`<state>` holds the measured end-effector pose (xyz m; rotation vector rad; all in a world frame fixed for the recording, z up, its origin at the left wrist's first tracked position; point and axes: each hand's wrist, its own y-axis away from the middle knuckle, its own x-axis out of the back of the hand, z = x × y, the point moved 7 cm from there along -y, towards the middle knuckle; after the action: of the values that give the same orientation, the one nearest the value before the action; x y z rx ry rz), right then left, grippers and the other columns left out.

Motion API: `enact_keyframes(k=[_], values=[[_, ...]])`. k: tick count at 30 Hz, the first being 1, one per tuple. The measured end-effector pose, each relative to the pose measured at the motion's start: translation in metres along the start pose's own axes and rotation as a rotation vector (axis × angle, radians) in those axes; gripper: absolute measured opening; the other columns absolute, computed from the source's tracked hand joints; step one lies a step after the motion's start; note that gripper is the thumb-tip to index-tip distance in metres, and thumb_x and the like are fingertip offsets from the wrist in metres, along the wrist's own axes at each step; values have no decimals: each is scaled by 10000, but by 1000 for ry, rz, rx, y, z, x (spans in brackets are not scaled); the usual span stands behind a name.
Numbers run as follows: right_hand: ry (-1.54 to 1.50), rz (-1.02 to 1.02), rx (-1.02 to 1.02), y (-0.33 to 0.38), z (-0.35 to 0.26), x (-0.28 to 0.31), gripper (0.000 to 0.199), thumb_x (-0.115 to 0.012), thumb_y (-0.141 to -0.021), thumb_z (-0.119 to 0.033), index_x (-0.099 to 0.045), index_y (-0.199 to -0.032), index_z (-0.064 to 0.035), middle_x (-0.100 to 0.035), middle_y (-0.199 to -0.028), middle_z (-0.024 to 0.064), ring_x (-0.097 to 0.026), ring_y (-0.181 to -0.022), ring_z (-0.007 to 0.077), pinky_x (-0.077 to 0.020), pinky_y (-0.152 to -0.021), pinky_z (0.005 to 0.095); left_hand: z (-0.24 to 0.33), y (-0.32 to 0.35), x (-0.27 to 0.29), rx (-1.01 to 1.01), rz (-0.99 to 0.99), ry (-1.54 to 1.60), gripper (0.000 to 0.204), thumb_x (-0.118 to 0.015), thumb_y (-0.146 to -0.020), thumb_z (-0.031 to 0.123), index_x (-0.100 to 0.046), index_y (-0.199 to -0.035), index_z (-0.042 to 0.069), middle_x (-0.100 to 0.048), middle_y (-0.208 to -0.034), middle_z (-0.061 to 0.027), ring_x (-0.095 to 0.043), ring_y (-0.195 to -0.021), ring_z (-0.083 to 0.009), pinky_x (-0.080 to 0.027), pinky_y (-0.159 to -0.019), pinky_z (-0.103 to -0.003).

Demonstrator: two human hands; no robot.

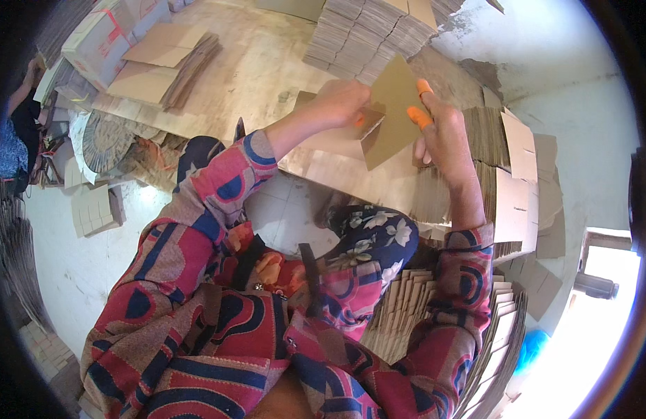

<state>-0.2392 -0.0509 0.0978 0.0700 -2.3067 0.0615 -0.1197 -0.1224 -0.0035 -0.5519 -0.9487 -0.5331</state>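
Observation:
A brown cardboard sheet (394, 105) is raised at a tilt above the table, between my two hands. My left hand (339, 103) is closed at its left side, with fingers curled around a smaller folded flap; a bit of orange shows at the fingers. My right hand (443, 129) grips the sheet's right edge, with orange covers on the thumb and a finger. Beneath the left hand, another flat cardboard piece (330, 143) lies on the table, partly covered by my hand and the raised sheet.
The wooden table (250, 70) carries a tall cardboard stack (368, 35) at the back and a smaller pile (159, 63) at the left. More stacks (487, 140) stand right of my right hand. Folded cardboard (407, 304) stands below the right arm. Another person (19, 140) is at the far left.

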Motion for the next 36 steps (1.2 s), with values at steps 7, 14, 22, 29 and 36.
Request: enact_keyframes(k=[7,14,22,29,36], values=[[54,117,26,13,8,0,397,-547,-911,-21,-488,-1302,17,-546,-588,61,-464,-367,82,-355,-343,245,-1,0,-3,-13,-4,53,190,-761,-647,181,-685,-772,60,-648,-800,-155,-634,-812,-342,-492,-687,-440],[117,3,232,14,46,-38,385,-588,-857,-43,-504,-1225,33,-596,-721,255,-624,-617,336,-480,-523,409,17,2,-2,-111,-3,10,192,-757,-664,200,-658,-732,50,-630,-764,-145,-626,-797,-349,-490,-669,-449],[490,151,186,42,37,-21,370,-565,-896,-177,-519,-1249,-77,-628,-854,204,-627,-776,371,-486,-639,459,35,13,5,-60,61,-110,130,-712,-673,135,-624,-664,39,-603,-673,-178,-620,-706,-373,-482,-586,-462],[493,266,262,57,61,24,217,-614,-885,-274,-672,-979,-88,-648,-811,152,-637,-689,344,-509,-603,424,30,8,7,-127,2,-89,137,-706,-692,149,-632,-691,33,-624,-690,-170,-631,-704,-364,-480,-576,-448],[1173,674,-239,75,79,139,707,-608,-843,-511,-434,-1325,-24,-485,-1317,178,-455,-1216,333,-392,-962,496,50,25,15,-144,53,-52,696,-752,-706,228,-433,-1310,94,-560,-1192,-122,-519,-1123,-307,-448,-849,-427]])
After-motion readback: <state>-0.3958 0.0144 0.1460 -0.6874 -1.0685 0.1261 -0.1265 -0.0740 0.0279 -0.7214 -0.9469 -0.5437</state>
